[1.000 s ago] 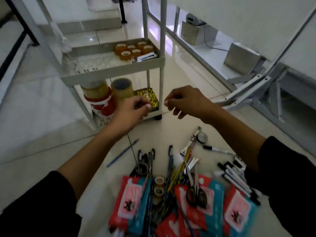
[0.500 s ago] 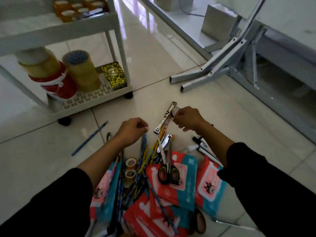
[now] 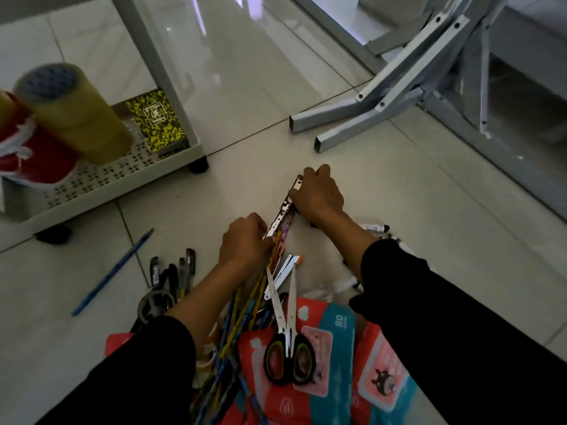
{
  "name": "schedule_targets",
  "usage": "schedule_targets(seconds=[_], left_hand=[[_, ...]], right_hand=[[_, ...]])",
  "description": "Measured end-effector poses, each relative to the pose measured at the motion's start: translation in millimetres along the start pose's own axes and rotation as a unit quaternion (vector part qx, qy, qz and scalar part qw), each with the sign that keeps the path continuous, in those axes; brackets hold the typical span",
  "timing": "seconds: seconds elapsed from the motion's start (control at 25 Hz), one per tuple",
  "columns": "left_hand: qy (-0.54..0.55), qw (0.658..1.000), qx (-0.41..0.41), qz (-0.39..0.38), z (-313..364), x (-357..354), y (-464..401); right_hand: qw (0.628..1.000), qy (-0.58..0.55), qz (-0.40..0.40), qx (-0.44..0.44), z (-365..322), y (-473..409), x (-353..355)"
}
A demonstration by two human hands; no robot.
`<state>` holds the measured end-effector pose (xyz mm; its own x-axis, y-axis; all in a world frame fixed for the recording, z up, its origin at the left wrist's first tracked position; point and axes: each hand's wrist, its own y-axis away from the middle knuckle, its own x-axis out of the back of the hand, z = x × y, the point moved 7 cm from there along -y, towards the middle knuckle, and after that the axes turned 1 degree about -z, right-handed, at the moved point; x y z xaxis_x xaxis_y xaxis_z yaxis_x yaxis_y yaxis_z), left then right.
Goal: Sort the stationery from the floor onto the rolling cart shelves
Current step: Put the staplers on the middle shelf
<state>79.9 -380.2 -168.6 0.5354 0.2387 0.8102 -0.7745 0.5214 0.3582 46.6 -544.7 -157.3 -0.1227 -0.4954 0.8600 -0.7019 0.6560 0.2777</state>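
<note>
On the tiled floor beside the rolling cart (image 3: 129, 182), both hands were down in the stationery pile. The right hand (image 3: 319, 194) and left hand (image 3: 245, 240) each had fingers curled on one long metal binder clip (image 3: 283, 210), so pick-up seemed under way; lifting it to a shelf should follow. Tissue packs (image 3: 331, 348), scissors (image 3: 287, 338) and pencils (image 3: 245, 308) crowded close.

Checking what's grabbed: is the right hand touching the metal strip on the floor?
Touching. The head view shows the right hand resting over the far end of the metal strip, fingers against it.
</note>
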Motion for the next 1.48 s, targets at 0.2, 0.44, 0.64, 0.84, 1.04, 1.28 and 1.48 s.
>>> schedule_targets(seconds=[0.2,0.44,0.64,0.84,1.04,1.28,1.48], left_hand=[[0.009,1.0,-0.015,-0.006,8.9,4.7,4.9],[0.106,0.992,0.042,-0.057,0.5,13.1,13.8],[0.503,0.849,0.135,-0.093,-12.3,33.4,32.2],[0.675,0.722,0.144,-0.038,-24.4,78.9,51.8],[0.634,0.771,0.063,-0.015,-37.2,133.9,75.1],[0.595,0.803,-0.002,0.025,-31.8,215.4,105.2],[0.548,0.835,-0.039,0.036,-22.1,276.4,120.7]], right_hand=[[0.999,-0.035,-0.019,-0.012,6.7,-7.9,-5.2],[0.973,-0.23,0.012,0.021,-7.8,1.8,14.7],[0.938,-0.288,0.003,0.195,-63.6,55.2,32.4],[0.906,-0.181,0.052,0.379,-115.7,104.0,35.0],[0.883,-0.126,0.1,0.44,-150.0,136.6,46.1],[0.835,-0.052,0.158,0.524,-203.4,168.2,85.6],[0.785,0.065,0.209,0.58,-259.7,174.7,123.6]])
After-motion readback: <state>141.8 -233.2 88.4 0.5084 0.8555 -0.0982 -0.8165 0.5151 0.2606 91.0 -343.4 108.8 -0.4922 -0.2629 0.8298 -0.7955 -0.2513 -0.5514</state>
